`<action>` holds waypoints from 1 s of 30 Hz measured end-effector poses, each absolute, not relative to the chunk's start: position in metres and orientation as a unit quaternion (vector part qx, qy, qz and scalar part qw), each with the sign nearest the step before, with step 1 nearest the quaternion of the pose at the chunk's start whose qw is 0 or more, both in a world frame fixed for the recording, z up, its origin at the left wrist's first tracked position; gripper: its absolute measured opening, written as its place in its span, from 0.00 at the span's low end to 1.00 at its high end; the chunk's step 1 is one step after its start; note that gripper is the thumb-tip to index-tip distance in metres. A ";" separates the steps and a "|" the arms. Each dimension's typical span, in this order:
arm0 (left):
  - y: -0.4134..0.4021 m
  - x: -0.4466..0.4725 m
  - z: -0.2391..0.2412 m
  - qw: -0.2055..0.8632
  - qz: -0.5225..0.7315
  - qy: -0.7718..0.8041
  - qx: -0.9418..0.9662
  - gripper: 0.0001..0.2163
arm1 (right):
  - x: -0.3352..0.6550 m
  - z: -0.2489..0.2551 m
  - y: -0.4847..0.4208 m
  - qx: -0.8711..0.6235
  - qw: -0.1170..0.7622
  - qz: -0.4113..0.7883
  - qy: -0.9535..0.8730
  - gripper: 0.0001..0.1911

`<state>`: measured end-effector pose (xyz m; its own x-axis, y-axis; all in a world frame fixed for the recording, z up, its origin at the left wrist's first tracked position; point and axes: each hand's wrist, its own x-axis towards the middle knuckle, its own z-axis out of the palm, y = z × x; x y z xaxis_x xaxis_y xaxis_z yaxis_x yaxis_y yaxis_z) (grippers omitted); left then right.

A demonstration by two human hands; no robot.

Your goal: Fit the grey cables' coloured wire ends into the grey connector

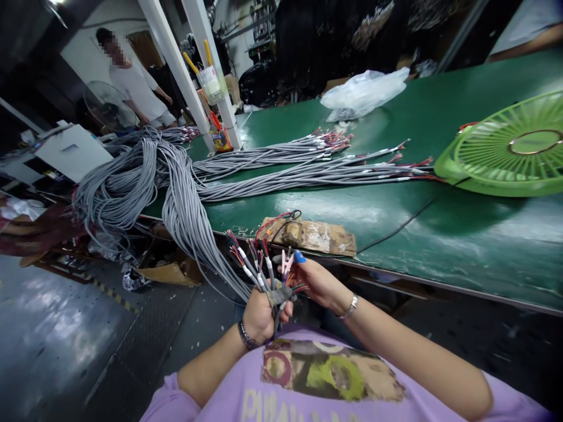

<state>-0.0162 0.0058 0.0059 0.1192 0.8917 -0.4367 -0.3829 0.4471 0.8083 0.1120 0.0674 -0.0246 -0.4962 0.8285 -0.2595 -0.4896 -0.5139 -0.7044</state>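
My left hand (260, 316) is closed round a bunch of grey cables (193, 228), whose stripped ends with red, orange and black wires (246, 252) fan upward from my fist. My right hand (317, 282) sits just to the right, fingers pinched on a small pale clip-like tool (287, 262) beside the wire ends. A blue cover shows on one fingertip (299, 256). The cables trail from my fist up over the table edge to a big heap (127, 181) at the left.
A green table (461, 234) carries laid-out grey cable bundles (308, 170), a worn cardboard piece (316, 234), a green fan (510, 146) and a plastic bag (365, 91). White posts (176, 64) stand at the back. A person in a white shirt (136, 88) stands far left.
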 end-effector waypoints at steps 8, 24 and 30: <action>0.009 -0.016 0.001 0.705 0.464 0.478 0.243 0.12 | 0.104 -0.023 0.068 -0.299 0.429 0.823 -0.221 0.21; 0.000 -0.017 0.001 0.689 0.449 0.497 0.276 0.11 | 0.106 -0.022 0.063 -0.265 0.399 0.854 -0.202 0.22; -0.003 -0.019 0.001 0.677 0.473 0.493 0.275 0.11 | 0.107 -0.013 0.058 -0.285 0.430 0.822 -0.240 0.15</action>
